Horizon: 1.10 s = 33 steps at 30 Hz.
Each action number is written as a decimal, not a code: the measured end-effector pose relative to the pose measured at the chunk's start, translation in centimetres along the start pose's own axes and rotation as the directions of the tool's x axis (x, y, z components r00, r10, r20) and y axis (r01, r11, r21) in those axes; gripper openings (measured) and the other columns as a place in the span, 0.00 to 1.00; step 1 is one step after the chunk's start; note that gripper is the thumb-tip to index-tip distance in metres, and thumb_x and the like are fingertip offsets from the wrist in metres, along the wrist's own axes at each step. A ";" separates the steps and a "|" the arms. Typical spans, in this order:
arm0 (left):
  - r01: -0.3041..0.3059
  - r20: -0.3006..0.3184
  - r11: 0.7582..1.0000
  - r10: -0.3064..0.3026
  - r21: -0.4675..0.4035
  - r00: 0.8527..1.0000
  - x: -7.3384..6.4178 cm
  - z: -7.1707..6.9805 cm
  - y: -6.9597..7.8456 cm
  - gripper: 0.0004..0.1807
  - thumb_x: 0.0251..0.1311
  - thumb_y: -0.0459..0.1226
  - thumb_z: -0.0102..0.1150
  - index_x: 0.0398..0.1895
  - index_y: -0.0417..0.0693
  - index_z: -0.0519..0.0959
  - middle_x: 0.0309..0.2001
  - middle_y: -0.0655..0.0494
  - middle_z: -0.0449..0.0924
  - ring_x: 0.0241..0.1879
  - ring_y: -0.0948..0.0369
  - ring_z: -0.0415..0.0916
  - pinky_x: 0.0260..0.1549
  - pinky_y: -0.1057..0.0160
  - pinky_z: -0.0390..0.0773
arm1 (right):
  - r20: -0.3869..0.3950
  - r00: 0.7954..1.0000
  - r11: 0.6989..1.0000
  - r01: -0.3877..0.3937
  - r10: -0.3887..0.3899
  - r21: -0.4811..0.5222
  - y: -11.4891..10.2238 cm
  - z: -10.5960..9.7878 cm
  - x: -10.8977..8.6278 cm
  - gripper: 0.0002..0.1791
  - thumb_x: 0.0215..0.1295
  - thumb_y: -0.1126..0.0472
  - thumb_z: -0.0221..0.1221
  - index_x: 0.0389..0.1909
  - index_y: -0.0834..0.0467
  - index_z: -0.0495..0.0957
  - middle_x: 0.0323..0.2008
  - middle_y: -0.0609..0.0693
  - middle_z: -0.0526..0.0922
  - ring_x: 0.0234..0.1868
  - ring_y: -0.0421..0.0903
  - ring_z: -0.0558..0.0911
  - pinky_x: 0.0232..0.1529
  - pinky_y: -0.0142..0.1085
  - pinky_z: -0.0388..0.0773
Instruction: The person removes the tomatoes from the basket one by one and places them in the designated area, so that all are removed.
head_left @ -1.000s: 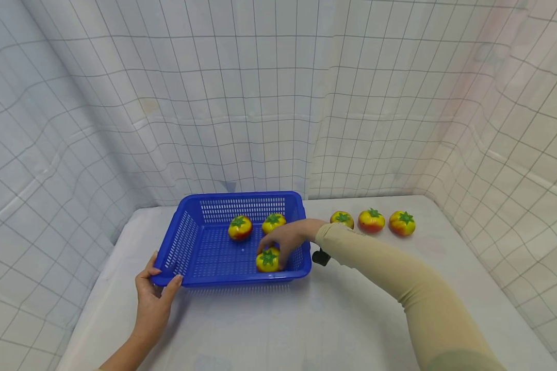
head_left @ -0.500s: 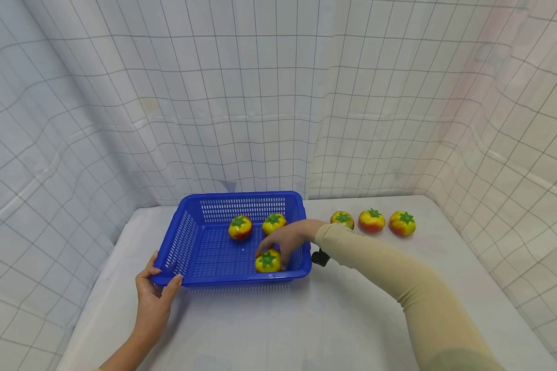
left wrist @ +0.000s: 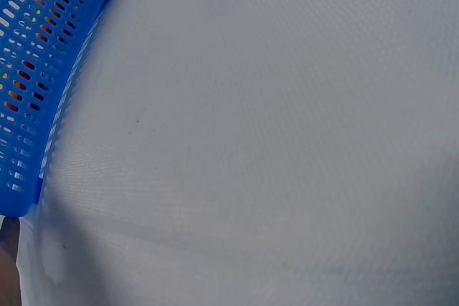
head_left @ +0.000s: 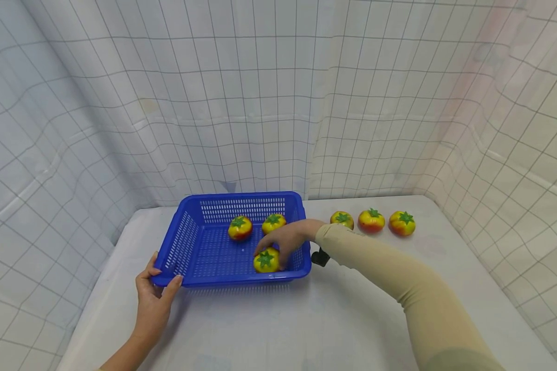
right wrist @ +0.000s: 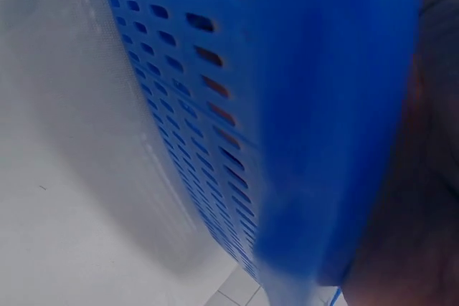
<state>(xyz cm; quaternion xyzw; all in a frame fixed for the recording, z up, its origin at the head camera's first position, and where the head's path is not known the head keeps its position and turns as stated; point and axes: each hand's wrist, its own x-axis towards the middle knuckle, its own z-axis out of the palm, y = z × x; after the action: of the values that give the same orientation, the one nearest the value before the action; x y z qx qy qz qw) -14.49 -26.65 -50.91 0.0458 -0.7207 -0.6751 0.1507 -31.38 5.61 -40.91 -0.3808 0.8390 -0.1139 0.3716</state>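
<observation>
A blue plastic basket (head_left: 232, 281) with slotted walls stands on the white-covered table. My left hand (head_left: 152, 301) grips its near left corner, thumb on the front rim and fingers on the left side. Reaching over the right wall, my right hand (head_left: 288, 239) holds a yellow-red toy tomato (head_left: 266, 261) with a green leaf top, low in the near right corner. Two similar toy tomatoes, one in the middle (head_left: 240, 228) and one at the back right (head_left: 274, 222), lie inside. The right wrist view shows mostly the basket's outer wall (right wrist: 323, 105); the fingers are hidden there.
To the right of the basket, three more toy tomatoes form a row: one partly behind the sleeve (head_left: 342, 218), a middle one (head_left: 371, 221) and a right one (head_left: 402, 223). A small black object (head_left: 320, 257) sits below the right wrist. Gridded white curtains (head_left: 269, 103) enclose the table.
The toy tomato under my right hand has shifted slightly to the left, the fingers moving with it. My left hand and the basket stay where they were.
</observation>
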 end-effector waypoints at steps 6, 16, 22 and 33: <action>-0.009 0.003 1.000 0.009 -0.005 1.000 -0.1 0.1 0.1 0.24 0.75 0.31 0.54 0.57 0.57 0.49 0.82 0.59 0.35 0.75 0.48 0.46 0.52 0.84 0.67 | -0.059 0.996 0.997 0.070 -0.068 0.032 0.4 -0.6 -0.3 0.38 0.60 0.57 0.72 0.70 0.36 0.70 0.64 0.42 0.71 0.60 0.43 0.71 0.63 0.43 0.71; 0.000 0.005 1.000 0.000 -0.006 1.000 -0.1 0.1 0.1 0.24 0.75 0.31 0.54 0.57 0.56 0.49 0.82 0.59 0.34 0.75 0.48 0.45 0.52 0.84 0.67 | -0.181 0.977 0.977 0.145 -0.116 0.157 1.1 -1.6 -2.0 0.36 0.58 0.55 0.74 0.66 0.37 0.69 0.62 0.46 0.72 0.58 0.46 0.74 0.59 0.39 0.75; 0.008 0.007 1.000 -0.008 -0.009 1.000 0.0 0.0 0.0 0.24 0.75 0.32 0.54 0.57 0.56 0.49 0.82 0.60 0.34 0.76 0.46 0.45 0.52 0.84 0.67 | -0.232 0.966 0.955 0.174 -0.118 0.241 1.4 -2.3 -3.4 0.36 0.57 0.55 0.73 0.66 0.36 0.69 0.65 0.45 0.70 0.61 0.48 0.73 0.61 0.42 0.74; 0.008 0.012 0.999 -0.008 -0.047 1.000 0.0 0.0 -0.1 0.24 0.75 0.31 0.54 0.56 0.57 0.49 0.82 0.60 0.34 0.76 0.47 0.45 0.52 0.82 0.69 | -0.350 0.928 0.929 0.236 -0.129 0.284 3.0 -3.1 -6.2 0.39 0.60 0.53 0.71 0.71 0.36 0.66 0.69 0.44 0.66 0.64 0.50 0.71 0.62 0.44 0.74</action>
<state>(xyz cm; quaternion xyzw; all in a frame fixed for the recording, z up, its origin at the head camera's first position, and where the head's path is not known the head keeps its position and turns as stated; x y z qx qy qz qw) -14.52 -26.62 -50.98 0.0412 -0.7051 -0.6929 0.1448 -32.54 11.83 -36.85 -0.3687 0.8192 -0.3445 0.2725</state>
